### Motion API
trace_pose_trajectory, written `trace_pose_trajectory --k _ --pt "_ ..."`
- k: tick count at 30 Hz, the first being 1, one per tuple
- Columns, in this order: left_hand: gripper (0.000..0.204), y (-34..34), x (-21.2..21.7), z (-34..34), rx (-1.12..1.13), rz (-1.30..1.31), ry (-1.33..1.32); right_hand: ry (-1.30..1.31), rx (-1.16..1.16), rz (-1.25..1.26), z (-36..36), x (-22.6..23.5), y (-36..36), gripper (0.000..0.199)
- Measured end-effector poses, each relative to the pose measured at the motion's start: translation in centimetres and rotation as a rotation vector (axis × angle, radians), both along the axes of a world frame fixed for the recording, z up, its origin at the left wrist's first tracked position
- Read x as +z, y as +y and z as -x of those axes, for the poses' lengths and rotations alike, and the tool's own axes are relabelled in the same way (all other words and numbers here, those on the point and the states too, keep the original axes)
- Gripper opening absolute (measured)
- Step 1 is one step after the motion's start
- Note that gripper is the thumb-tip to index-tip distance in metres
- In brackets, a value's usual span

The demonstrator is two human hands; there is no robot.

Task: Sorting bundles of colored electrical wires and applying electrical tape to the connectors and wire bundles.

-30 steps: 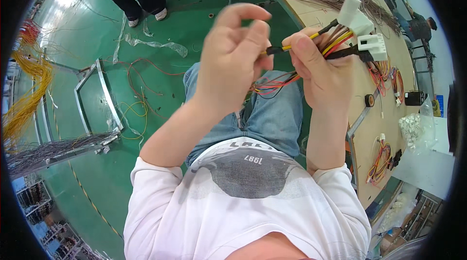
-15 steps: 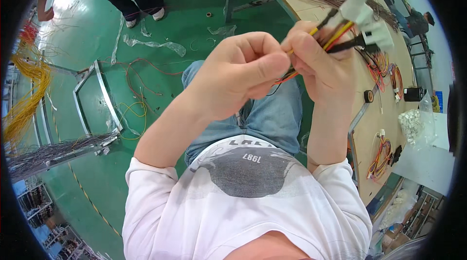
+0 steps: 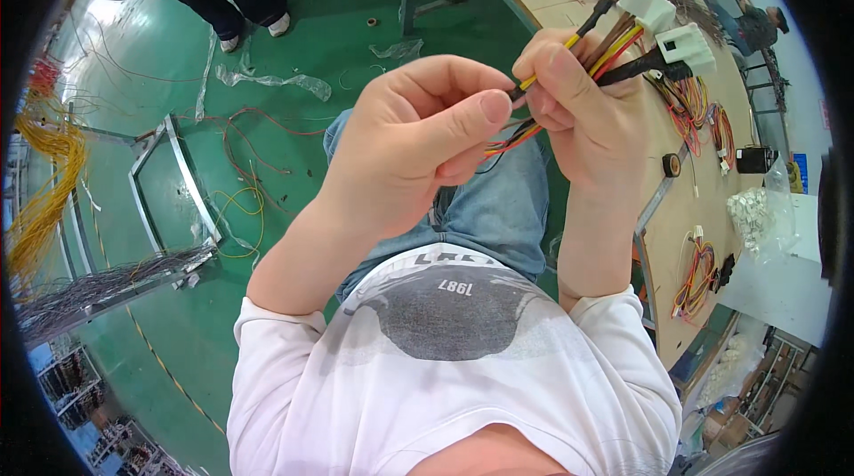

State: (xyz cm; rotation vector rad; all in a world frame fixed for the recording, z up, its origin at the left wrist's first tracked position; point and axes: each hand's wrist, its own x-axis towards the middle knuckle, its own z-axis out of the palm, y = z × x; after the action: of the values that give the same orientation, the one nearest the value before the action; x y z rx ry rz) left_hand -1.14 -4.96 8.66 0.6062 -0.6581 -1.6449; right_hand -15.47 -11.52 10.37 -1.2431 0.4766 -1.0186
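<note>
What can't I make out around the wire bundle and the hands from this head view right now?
- Head view: where the left hand pinches the wire bundle, hidden behind its thumb and curled fingers.
- Head view: the bundle's middle stretch, covered by the right hand.
- Head view: faces of the white connectors, too small to show pins.
- Head view: the bundle's lower ends, lost behind both hands above the jeans.

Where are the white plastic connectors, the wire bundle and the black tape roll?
white plastic connectors (image 3: 685, 44): head view, on the face of the largest connector.
wire bundle (image 3: 623, 42): head view, on the coloured wires above the right hand.
black tape roll (image 3: 671, 165): head view, on its outer ring.
</note>
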Motion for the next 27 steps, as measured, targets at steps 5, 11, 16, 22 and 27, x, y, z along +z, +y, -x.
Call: trace_pose_trajectory --k 5,11,16,22,27 --pt "0.011 -0.8 -0.6 0.9 0.381 0.258 -0.351 0.132 -0.143 0.074 -0.3 -0.4 0.4 0.024" --pt "0.012 -1.1 -0.7 0.7 0.844 0.884 -1.244 0.33 -0.349 0.226 -1.0 0.0 1.1 0.017" --pt "0.007 -0.5 -0.3 1.0 0.495 0.333 -0.566 0.15 -0.284 0.213 -1.7 -1.3 1.6 0.016" --pt "0.007 -0.9 0.2 0.4 0.432 0.265 -0.55 0.223 -0.178 0.138 -1.3 -1.0 1.6 0.019" --pt "0.006 -1.7 -0.8 -0.4 0.746 0.593 -1.095 0.126 -0.227 0.139 -1.9 -1.8 1.8 0.023"
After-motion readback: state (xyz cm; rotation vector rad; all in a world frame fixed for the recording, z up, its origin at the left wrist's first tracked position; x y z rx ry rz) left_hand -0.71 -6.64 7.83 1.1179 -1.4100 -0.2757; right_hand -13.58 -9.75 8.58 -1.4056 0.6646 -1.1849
